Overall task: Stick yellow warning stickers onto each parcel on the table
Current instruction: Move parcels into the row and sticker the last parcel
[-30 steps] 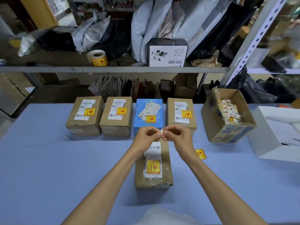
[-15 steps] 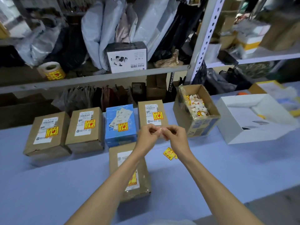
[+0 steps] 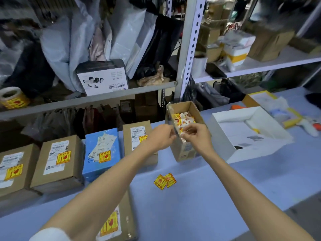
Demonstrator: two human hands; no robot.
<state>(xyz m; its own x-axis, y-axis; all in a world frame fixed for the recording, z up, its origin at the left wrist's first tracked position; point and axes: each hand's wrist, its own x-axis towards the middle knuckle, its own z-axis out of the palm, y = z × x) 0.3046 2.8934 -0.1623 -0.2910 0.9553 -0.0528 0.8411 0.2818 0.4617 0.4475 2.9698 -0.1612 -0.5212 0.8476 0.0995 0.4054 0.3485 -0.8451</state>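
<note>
Reaching over the open brown cardboard box of sticker scraps (image 3: 186, 141), the left hand (image 3: 160, 136) and right hand (image 3: 196, 133) are both pinched closed; what they grip is unclear. Two loose yellow warning stickers (image 3: 164, 181) lie on the blue table (image 3: 208, 197), right of the near stickered brown parcel (image 3: 127, 216).

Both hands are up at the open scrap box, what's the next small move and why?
Probably let the scrap go into the open box: both hands pinch something small at its rim, and it already holds peeled backings. All five parcels in view, like the blue one, carry stickers.
</note>
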